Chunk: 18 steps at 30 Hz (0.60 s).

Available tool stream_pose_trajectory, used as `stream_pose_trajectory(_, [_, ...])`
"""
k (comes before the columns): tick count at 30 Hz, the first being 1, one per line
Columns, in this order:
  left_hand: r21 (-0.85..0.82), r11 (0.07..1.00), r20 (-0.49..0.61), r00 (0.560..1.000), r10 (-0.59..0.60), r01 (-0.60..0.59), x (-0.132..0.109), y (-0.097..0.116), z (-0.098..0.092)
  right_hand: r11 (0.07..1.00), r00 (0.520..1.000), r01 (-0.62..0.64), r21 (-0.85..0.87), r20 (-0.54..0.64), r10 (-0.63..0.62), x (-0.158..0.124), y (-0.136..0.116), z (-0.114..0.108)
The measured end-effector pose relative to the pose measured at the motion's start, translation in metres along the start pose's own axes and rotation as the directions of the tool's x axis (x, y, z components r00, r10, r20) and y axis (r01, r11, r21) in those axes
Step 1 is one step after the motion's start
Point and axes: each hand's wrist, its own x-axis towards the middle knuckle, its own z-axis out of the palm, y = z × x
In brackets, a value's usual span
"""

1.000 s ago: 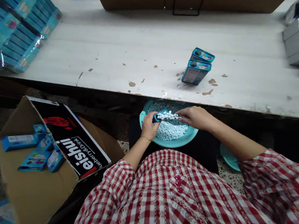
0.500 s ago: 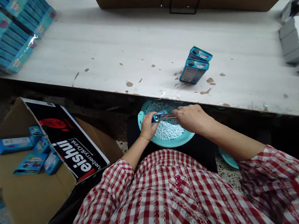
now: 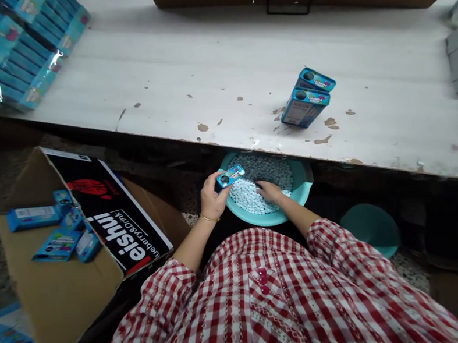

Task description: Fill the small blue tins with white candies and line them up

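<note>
One small blue box (image 3: 235, 174) in the left hand (image 3: 211, 199), right hand (image 3: 271, 192) down among the pellets (image 3: 246, 195)

From where I stand, the left hand has its fingers closed around the box and seems to hold it over the left rim of the turquoise basin (image 3: 303, 182). The box's printed top faces up, with a dark round spot at one end that I take for its opening. The right hand's fingertips are sunk in the pale pellets, so I cannot tell whether they grip anything.

I would call this the gathering step, with the box on standby beside it. The next move, as I judge it, calls for a steady left grip, opening upward, and a level lift from the right so nothing scatters.

On the chipped white table (image 3: 175, 68), a near box (image 3: 305, 112) and a far box (image 3: 315, 79) stand close together. To the person's left, an open carton (image 3: 71, 306) holds several more boxes (image 3: 56, 245), lying loosely.
</note>
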Motion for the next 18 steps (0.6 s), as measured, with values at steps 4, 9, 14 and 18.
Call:
stream_pose_trajectory(4, [-0.031, 0.999, -0.051, 0.998, -0.046, 0.044, -0.002, -0.004, -0.008, 0.988, 0.999, 0.038, 0.151, -0.022, -0.035, -0.010, 0.021, -0.003])
stream_pose_trajectory(9, [-0.030, 0.999, -0.056, 0.997, -0.047, 0.045, -0.001, -0.005, -0.001, 0.938, 0.993, 0.088, 0.334, -0.109, -0.055, -0.051, 0.042, -0.051])
stream_pose_trajectory(14, [0.022, 0.999, 0.026, 0.999, 0.031, -0.031, 0.000, 0.002, 0.025, 0.963, 0.989, 0.133, 0.236, -0.093, -0.114, -0.081, 0.019, -0.116])
stream_pose_trajectory(18, [0.055, 0.994, 0.095, 0.992, 0.087, -0.092, -0.002, 0.011, 0.043, 0.994, 0.997, 0.075, -0.082, -0.013, -0.077, -0.086, -0.013, -0.147])
